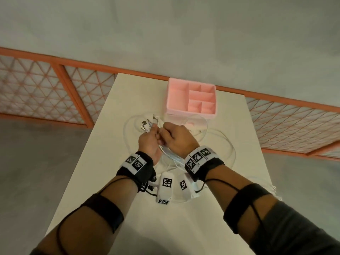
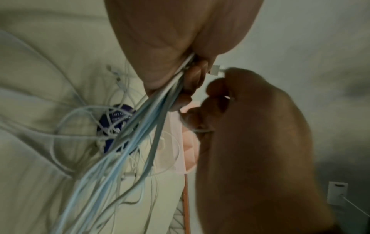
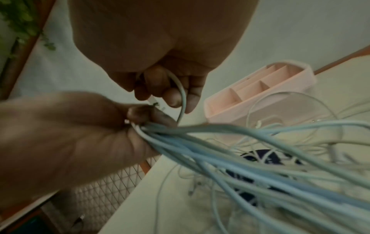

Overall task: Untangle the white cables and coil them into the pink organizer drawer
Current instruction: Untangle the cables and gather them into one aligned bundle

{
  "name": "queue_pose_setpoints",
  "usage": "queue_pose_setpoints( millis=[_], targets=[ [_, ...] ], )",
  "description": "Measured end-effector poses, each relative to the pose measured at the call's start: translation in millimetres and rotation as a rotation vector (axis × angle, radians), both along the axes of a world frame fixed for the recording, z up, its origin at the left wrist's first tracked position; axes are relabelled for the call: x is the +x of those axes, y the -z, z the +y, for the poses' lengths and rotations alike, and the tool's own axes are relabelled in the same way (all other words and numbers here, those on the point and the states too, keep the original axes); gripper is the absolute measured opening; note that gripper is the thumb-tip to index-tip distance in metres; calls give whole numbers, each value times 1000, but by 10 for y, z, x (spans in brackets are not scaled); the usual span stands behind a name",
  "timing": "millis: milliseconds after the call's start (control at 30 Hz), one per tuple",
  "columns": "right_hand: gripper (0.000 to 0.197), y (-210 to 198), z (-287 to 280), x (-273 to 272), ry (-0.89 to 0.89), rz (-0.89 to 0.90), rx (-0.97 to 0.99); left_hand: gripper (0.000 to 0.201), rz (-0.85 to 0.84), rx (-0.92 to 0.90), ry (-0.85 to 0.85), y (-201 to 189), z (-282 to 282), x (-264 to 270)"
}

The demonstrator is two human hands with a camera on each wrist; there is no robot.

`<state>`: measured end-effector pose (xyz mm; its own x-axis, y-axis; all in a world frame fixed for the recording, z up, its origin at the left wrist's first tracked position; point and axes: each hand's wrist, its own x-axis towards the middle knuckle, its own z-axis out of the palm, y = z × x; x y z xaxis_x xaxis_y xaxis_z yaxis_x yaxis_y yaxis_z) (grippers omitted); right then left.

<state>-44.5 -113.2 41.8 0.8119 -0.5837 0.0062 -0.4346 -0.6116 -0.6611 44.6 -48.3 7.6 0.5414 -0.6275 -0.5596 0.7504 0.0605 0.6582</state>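
Observation:
Several white cables (image 1: 217, 142) lie in tangled loops on the cream table (image 1: 184, 227). My left hand (image 1: 153, 130) grips a bundle of them (image 2: 160, 101) near their plug ends (image 1: 149, 123), which stick out past the fingers. Just to its right, my right hand (image 1: 166, 128) has its fingers curled round a single cable (image 3: 181, 95) and pinches a connector (image 2: 217, 69). The bundle (image 3: 240, 150) trails from the left hand (image 3: 70, 134) down to the table. The pink organizer (image 1: 191, 98), with several empty compartments, stands just beyond the hands.
A dark blue round disc (image 2: 114, 126) lies under the tangle on the table. The table's left edge (image 1: 88, 144) and right edge (image 1: 257, 144) drop to a grey floor. An orange lattice fence (image 1: 55, 92) runs behind the table.

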Motion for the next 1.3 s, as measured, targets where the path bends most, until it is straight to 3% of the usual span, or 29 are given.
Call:
queue_pose_setpoints(
  millis=[267, 467, 667, 833, 933, 1067, 1200, 1300],
  targets=[
    [29, 261, 24, -460, -12, 94, -88, 29, 46, 31, 93, -7, -98, -144],
    [27, 278, -1, -508, -39, 143, -171, 32, -78, 49, 209, -49, -57, -261],
    [30, 260, 37, -480, 59, 101, -258, 27, -118, 33, 203, -63, -38, -295],
    [30, 280, 73, -497, -67, 157, -262, 20, -141, 26, 245, -29, 6, -230],
    [33, 246, 81, -520, -76, 164, -234, 16, -158, 3, 161, 0, 11, -228],
    [36, 232, -12, -526, 20, 161, -55, 22, -162, -45, 16, -62, -42, -237],
    [20, 222, -122, -559, 73, 218, -42, 31, -216, -136, -10, -158, -50, -244],
    [26, 417, -323, -801, 346, 305, 64, 36, -192, -236, 15, -233, -5, -125]
  ],
)
